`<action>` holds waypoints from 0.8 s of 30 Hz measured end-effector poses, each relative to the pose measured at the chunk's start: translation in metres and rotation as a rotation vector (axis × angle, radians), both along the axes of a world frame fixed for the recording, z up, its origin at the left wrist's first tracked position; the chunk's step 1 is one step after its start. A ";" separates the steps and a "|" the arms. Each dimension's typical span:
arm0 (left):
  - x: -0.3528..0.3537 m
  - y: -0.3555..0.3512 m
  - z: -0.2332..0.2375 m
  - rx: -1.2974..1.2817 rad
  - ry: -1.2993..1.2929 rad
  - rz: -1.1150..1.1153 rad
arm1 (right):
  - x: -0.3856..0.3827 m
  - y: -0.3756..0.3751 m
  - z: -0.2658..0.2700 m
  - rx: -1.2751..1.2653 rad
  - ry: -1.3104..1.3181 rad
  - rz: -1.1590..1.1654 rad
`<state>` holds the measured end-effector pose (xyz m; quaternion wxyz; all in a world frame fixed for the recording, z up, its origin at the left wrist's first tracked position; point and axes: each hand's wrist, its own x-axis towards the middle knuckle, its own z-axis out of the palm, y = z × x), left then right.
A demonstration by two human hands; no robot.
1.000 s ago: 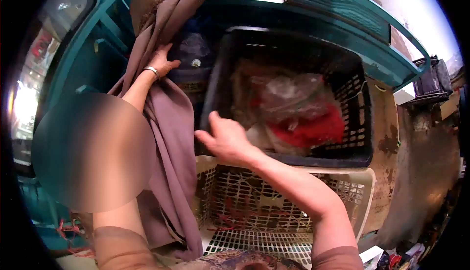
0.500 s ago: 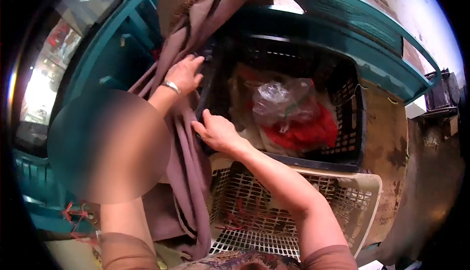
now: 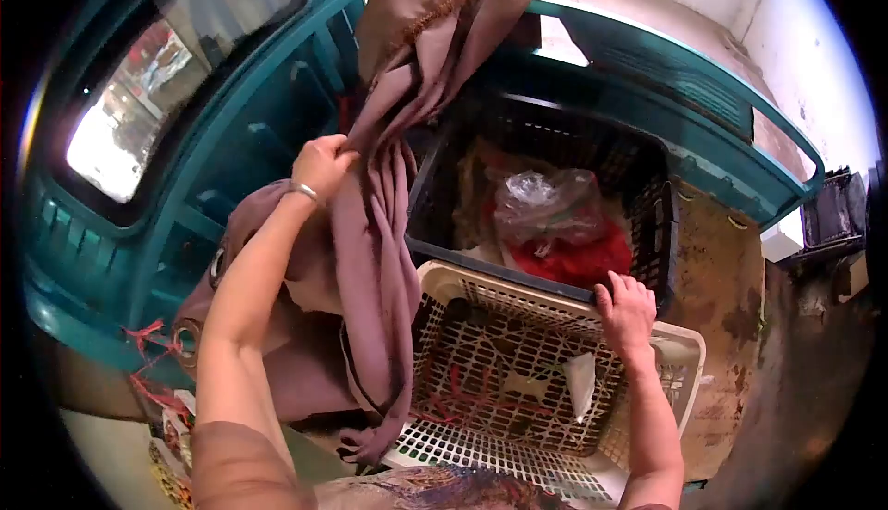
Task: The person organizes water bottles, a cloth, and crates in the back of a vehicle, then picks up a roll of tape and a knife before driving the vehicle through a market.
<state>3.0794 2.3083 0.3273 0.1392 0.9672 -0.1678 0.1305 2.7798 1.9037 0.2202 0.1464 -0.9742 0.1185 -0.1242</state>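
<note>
A mauve-brown cloth [image 3: 370, 260] hangs in long folds over the teal rail and down to the left of the crates. My left hand [image 3: 321, 168], with a bracelet on its wrist, is closed on the cloth's edge. My right hand [image 3: 631, 311] grips the front rim of a black plastic crate [image 3: 518, 268], near its right corner. Inside that crate lie a clear plastic bag [image 3: 555, 205] and a red bag or cloth [image 3: 583, 256]. A beige slatted basket [image 3: 684, 348] sits in front, holding a white scrap [image 3: 580, 385] and some red string.
A teal metal frame [image 3: 647, 66] with a window [image 3: 139, 122] on the left surrounds the crates. Worn brown board [image 3: 717, 325] lies to their right. Red string [image 3: 148, 334] hangs at lower left. Dark stacked items [image 3: 834, 214] stand farther right.
My left hand has closed on the cloth. My right hand has moved from the black crate's left side to its front right rim. The view has shifted, and the white scrap now shows.
</note>
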 end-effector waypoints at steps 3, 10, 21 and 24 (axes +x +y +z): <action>0.007 0.005 0.047 -0.380 -0.074 -0.134 | 0.001 0.000 -0.005 -0.059 -0.008 -0.012; -0.132 -0.145 0.195 -0.504 -0.188 -0.494 | 0.002 0.000 -0.008 -0.128 -0.073 -0.023; -0.246 -0.110 0.068 0.149 -0.260 -0.790 | 0.000 -0.001 -0.009 -0.160 -0.082 -0.007; -0.259 -0.038 0.037 0.229 -0.157 -0.425 | 0.003 -0.002 -0.012 -0.191 -0.034 -0.018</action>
